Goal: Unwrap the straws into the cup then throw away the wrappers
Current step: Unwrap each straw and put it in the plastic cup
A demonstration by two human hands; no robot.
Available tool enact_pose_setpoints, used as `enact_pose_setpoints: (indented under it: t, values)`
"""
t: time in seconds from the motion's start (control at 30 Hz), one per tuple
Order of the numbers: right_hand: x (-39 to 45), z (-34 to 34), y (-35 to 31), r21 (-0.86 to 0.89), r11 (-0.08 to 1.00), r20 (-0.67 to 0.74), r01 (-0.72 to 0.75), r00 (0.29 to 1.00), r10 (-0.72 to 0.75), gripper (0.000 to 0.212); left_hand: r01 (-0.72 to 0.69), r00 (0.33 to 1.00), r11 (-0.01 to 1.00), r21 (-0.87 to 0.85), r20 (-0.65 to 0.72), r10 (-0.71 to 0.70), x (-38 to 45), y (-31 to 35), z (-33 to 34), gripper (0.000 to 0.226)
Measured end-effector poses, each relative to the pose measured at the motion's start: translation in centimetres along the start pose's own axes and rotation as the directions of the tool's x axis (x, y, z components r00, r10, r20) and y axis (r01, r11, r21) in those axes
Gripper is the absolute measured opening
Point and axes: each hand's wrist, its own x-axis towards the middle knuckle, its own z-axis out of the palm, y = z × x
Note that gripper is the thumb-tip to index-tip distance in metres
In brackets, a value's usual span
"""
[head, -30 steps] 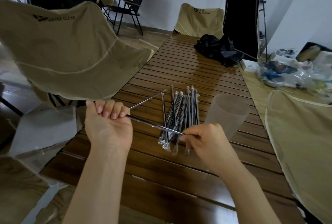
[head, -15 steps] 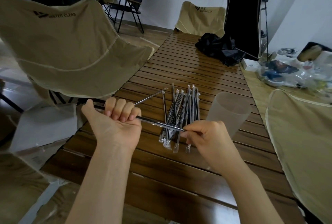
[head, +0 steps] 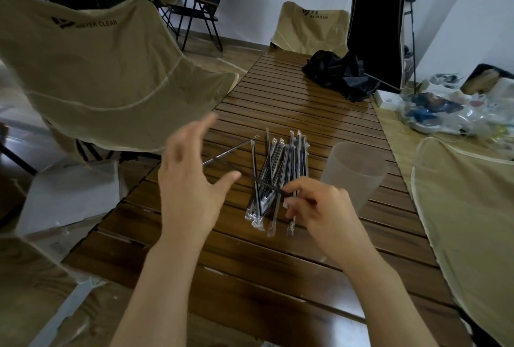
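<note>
A bundle of wrapped black straws [head: 281, 174] lies on the slatted wooden table [head: 292, 107], with a frosted plastic cup [head: 353, 171] standing just right of it. My right hand [head: 319, 210] pinches one black straw [head: 267, 183] by its near end, holding it across the bundle. My left hand [head: 192, 182] hovers above the table's left side with its fingers spread and blurred, holding nothing. A thin clear wrapper [head: 230, 150] lies on the table beyond the left hand.
Beige folding chairs stand at the left [head: 105, 68], far end [head: 311, 26] and right [head: 470, 213]. A black cloth bundle [head: 339, 73] sits at the table's far end. Plastic bags [head: 445, 112] lie on the floor at right. Grey cardboard [head: 72, 193] lies left of the table.
My left hand has let go of the straw it gripped and opened, lifting up and away. My right hand still holds the straw's end.
</note>
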Motion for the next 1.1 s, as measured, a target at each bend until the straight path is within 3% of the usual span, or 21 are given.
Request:
enact_pose_setpoints:
  t: [0.03,0.1,0.23,0.47,0.63,0.9,1.1]
  values:
    - [0.0,0.0,0.1,0.009,1.0,-0.002,-0.012,1.0,0.012,0.015,-0.153,0.984,0.982,0.112,0.106,0.141,0.1,-0.2,-0.1,0.071]
    - [0.0,0.0,0.2,0.014,1.0,0.01,-0.018,1.0,0.018,0.015,-0.284,0.915,0.943,0.173,0.342,0.213,-0.1,0.0,0.2,0.039]
    - [0.1,-0.1,0.3,0.007,0.999,0.073,-0.038,0.997,0.037,0.012,-0.174,0.853,0.983,0.062,0.508,0.119,-0.6,0.0,1.4,0.017]
    - [0.0,0.2,0.3,-0.109,0.994,-0.021,0.025,0.999,-0.027,0.014,-0.099,0.872,0.994,-0.042,0.477,0.107,-0.6,-0.1,0.9,0.009]
    - [0.4,1.2,-0.5,-0.153,0.967,-0.083,0.202,0.973,-0.217,0.01,-0.124,0.851,0.99,-0.062,0.507,0.139,-0.8,0.5,1.6,0.005]
    - [0.4,1.9,0.0,-0.188,0.96,-0.146,0.206,0.961,-0.234,0.015,-0.158,0.875,0.987,0.018,0.466,0.132,-0.8,0.5,2.0,0.009]
    - [0.2,2.2,-0.4,-0.313,0.919,-0.144,0.239,0.945,-0.295,0.017,-0.17,0.918,0.978,0.119,0.381,0.113,-1.1,0.9,2.3,0.01]
